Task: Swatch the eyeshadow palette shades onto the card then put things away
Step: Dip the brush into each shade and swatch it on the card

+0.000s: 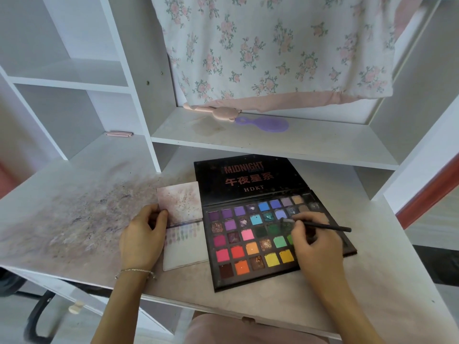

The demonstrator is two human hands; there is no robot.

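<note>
right hand [316, 247] fingers pinch a brush [320, 225] over the open palette [250, 244]; left hand [142, 238] fingers curl, gripping the card [186, 252] on the worktop [74, 207].

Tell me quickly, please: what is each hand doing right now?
Left hand: holds the card by its left edge, thumb on top.
Right hand: grips the brush, tip over the eyeshadow palette.

Light: soft, even daylight, fairly bright
Shadows: faint, under the shelf [273, 142] and hands
Glare: none strong
Edges: wide-angle bending of shelf lines
Focus: centre sharp, near corners slightly soft
</note>
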